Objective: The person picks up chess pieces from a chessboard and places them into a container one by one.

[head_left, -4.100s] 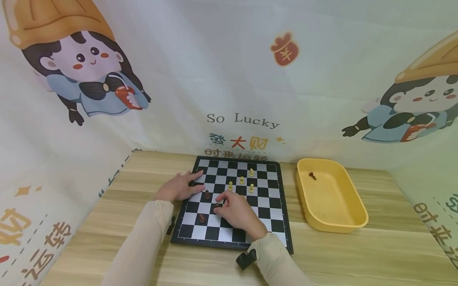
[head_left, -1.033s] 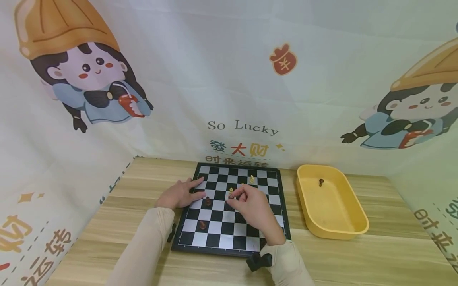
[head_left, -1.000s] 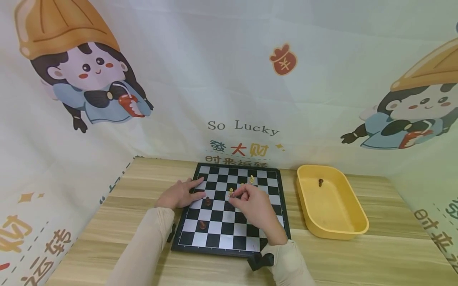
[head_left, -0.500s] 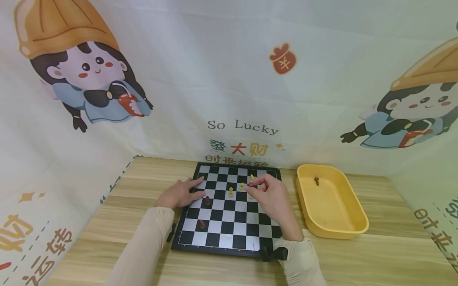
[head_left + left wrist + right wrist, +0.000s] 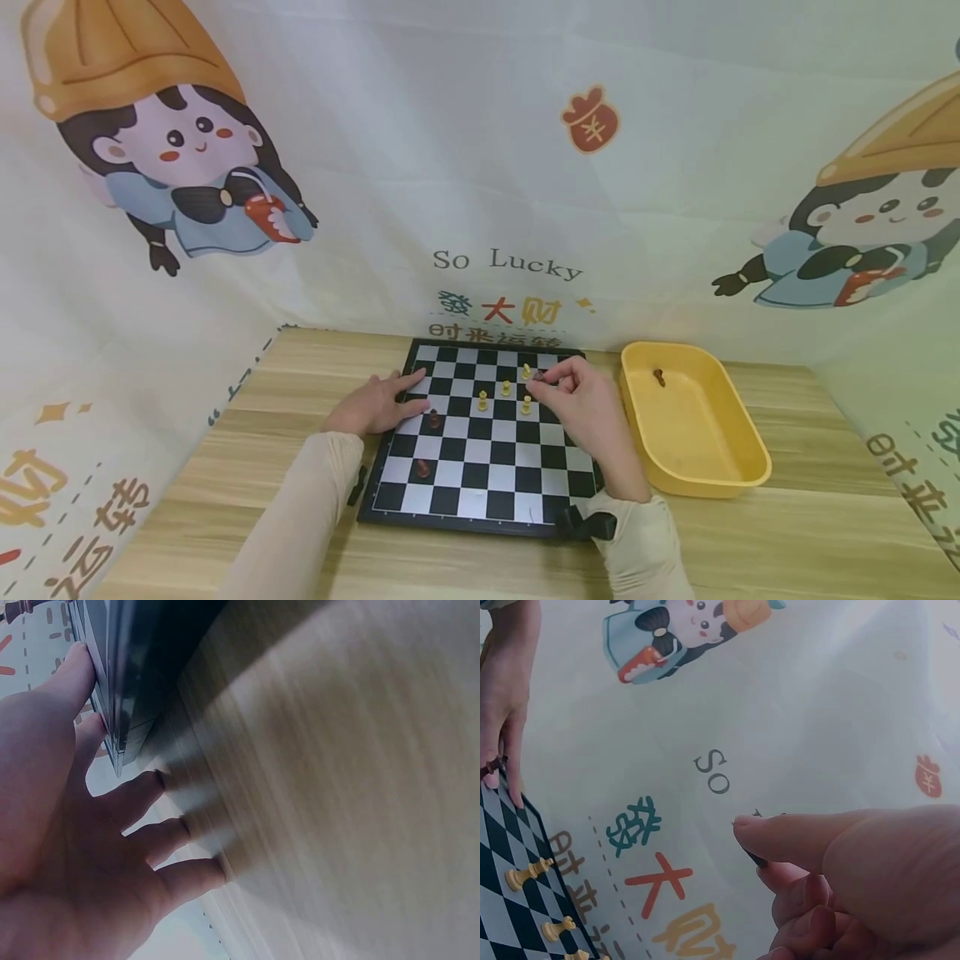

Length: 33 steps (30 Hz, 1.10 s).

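Observation:
My right hand [image 5: 588, 408] pinches a small dark brown chess piece [image 5: 538, 375] between thumb and fingertips, above the right part of the chessboard [image 5: 472, 504]. The fingers mostly hide it; only a dark sliver of the piece [image 5: 751, 855] shows in the right wrist view. My left hand [image 5: 367, 406] lies spread at the board's left edge. In the left wrist view, the thumb and one finger touch that edge, and the other fingertips rest on the table. Two brown pieces remain on the board, a near one [image 5: 423, 468] and a farther one [image 5: 434, 419].
Several pale yellow chess pieces, among them one near the middle [image 5: 482, 401], stand on the board. To its right is a yellow tray [image 5: 633, 437], where one brown chess piece [image 5: 659, 377] lies. A printed cloth [image 5: 375, 275] hangs behind the wooden table [image 5: 825, 517].
My right hand has lifted a brown piece off the board and carried it rightward past the yellow pieces. The left hand stays put. The brown piece in the tray has rolled slightly.

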### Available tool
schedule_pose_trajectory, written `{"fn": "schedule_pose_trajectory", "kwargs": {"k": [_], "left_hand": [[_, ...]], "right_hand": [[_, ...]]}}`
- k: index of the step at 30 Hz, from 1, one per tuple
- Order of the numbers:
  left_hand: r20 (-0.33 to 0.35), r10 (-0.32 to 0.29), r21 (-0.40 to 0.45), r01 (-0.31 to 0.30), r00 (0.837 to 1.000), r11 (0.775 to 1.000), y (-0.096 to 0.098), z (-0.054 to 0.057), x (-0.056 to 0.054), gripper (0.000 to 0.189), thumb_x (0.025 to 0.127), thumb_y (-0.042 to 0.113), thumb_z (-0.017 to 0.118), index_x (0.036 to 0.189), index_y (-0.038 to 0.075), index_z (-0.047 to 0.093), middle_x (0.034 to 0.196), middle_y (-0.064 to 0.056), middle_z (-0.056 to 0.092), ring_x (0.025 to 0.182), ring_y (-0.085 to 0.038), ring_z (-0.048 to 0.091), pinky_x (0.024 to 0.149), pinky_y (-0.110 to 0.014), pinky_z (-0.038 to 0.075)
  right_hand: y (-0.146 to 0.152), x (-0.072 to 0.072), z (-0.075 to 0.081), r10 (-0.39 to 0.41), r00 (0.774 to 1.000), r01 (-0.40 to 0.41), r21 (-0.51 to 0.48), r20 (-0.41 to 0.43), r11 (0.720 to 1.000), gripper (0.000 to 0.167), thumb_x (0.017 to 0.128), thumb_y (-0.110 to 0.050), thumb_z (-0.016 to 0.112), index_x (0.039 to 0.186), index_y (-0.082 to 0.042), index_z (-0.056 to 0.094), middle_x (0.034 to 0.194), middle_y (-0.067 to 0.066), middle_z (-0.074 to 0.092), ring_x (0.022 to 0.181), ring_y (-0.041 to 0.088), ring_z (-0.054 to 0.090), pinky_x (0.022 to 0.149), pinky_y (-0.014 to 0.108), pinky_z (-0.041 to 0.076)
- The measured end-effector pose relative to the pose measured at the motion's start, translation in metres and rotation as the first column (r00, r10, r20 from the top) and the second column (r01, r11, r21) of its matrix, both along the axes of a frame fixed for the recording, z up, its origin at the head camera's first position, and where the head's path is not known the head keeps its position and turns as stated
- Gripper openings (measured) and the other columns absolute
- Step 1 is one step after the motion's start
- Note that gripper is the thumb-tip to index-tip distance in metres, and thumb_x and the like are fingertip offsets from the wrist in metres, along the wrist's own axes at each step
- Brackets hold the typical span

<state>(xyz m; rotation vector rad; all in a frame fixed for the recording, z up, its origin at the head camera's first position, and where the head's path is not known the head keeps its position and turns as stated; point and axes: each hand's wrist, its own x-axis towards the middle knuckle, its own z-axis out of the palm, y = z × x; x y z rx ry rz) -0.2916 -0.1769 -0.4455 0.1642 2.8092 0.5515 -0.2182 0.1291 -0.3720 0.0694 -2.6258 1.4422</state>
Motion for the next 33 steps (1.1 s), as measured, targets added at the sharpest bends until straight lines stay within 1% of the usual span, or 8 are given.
{"fn": "schedule_pose_trajectory", "kwargs": {"k": [8, 12, 21, 25, 29, 33], "left_hand": [[0.006, 0.006, 0.001, -0.006, 1.0, 1.0, -0.001, 0.001, 0.0, 0.068, 0.1, 0.061, 0.051, 0.16, 0.036, 0.031, 0.169, -0.02, 0.023, 0.154, -0.054, 0.013, 0.119, -0.073, 0.023], [0.012, 0.006, 0.001, -0.006, 1.0, 1.0, -0.001, 0.002, -0.001, 0.068, 0.1, 0.062, 0.051, 0.16, 0.037, 0.03, 0.169, -0.02, 0.022, 0.155, -0.054, 0.013, 0.119, -0.073, 0.023], [0.007, 0.007, 0.0, -0.007, 1.0, 1.0, 0.0, 0.002, 0.001, 0.068, 0.101, 0.06, 0.051, 0.16, 0.036, 0.031, 0.169, -0.02, 0.023, 0.154, -0.055, 0.013, 0.119, -0.073, 0.024], [0.012, 0.01, 0.001, -0.01, 1.0, 1.0, 0.0, 0.002, 0.001, 0.068, 0.1, 0.061, 0.051, 0.16, 0.036, 0.031, 0.169, -0.02, 0.022, 0.154, -0.055, 0.013, 0.119, -0.074, 0.023], [0.019, 0.011, 0.001, -0.011, 1.0, 1.0, 0.0, 0.001, 0.001, 0.069, 0.1, 0.062, 0.051, 0.16, 0.037, 0.031, 0.169, -0.02, 0.022, 0.155, -0.054, 0.012, 0.119, -0.074, 0.023], [0.016, 0.011, 0.004, -0.011, 1.0, 1.0, 0.001, 0.001, 0.001, 0.068, 0.1, 0.061, 0.051, 0.16, 0.037, 0.03, 0.169, -0.02, 0.022, 0.155, -0.054, 0.012, 0.119, -0.073, 0.023]], "right_hand": [[0.009, 0.001, 0.007, -0.036, 0.999, 0.036, -0.019, 0.007, 0.999, 0.024, 0.088, -0.025, 0.081, 0.097, -0.006, 0.069, 0.068, 0.001, 0.054, 0.06, 0.018, 0.05, 0.054, 0.024, 0.039], [0.015, 0.002, 0.011, -0.052, 0.998, 0.052, -0.013, 0.018, 0.999, 0.025, 0.089, -0.027, 0.079, 0.097, -0.006, 0.069, 0.07, 0.001, 0.055, 0.064, 0.018, 0.051, 0.057, 0.025, 0.041], [0.03, 0.002, 0.011, -0.093, 0.995, 0.094, -0.021, 0.022, 0.995, 0.028, 0.089, -0.031, 0.078, 0.098, -0.006, 0.068, 0.075, 0.0, 0.057, 0.069, 0.017, 0.053, 0.064, 0.025, 0.044], [0.039, 0.002, 0.012, -0.107, 0.994, 0.108, -0.039, 0.031, 0.993, 0.029, 0.089, -0.031, 0.078, 0.099, -0.006, 0.068, 0.076, 0.0, 0.058, 0.071, 0.018, 0.053, 0.064, 0.025, 0.045], [0.048, 0.003, 0.013, -0.133, 0.99, 0.136, -0.054, 0.053, 0.989, 0.031, 0.09, -0.034, 0.078, 0.1, -0.007, 0.068, 0.076, -0.002, 0.057, 0.072, 0.018, 0.053, 0.065, 0.024, 0.045], [0.056, 0.004, 0.013, -0.161, 0.985, 0.165, -0.067, 0.063, 0.984, 0.032, 0.09, -0.035, 0.078, 0.101, -0.006, 0.067, 0.075, -0.005, 0.055, 0.069, 0.014, 0.051, 0.06, 0.022, 0.042]]}}
